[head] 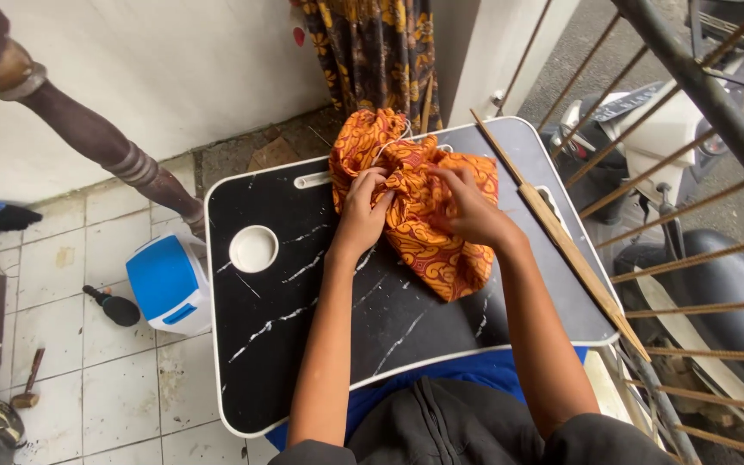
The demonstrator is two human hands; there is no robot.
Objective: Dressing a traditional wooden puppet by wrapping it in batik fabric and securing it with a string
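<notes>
An orange patterned cloth (424, 245) lies bunched on a black marble-look lap table (303, 344) with a white rim. My left hand (362, 213) pinches a fold at the cloth's left side. My right hand (468, 207) grips the gathered fabric near its middle. A thin white cord (389, 143) runs through the top of the cloth. A long wooden stick (561, 241) lies along the table's right edge, right of my right forearm.
A round white cup recess (253, 248) sits in the table's left part. A blue and white box (168, 282) stands on the tiled floor at left, near a hammer (26, 383) and a carved wooden post (105, 142). Metal bars (673, 172) and a scooter (647, 129) are at right.
</notes>
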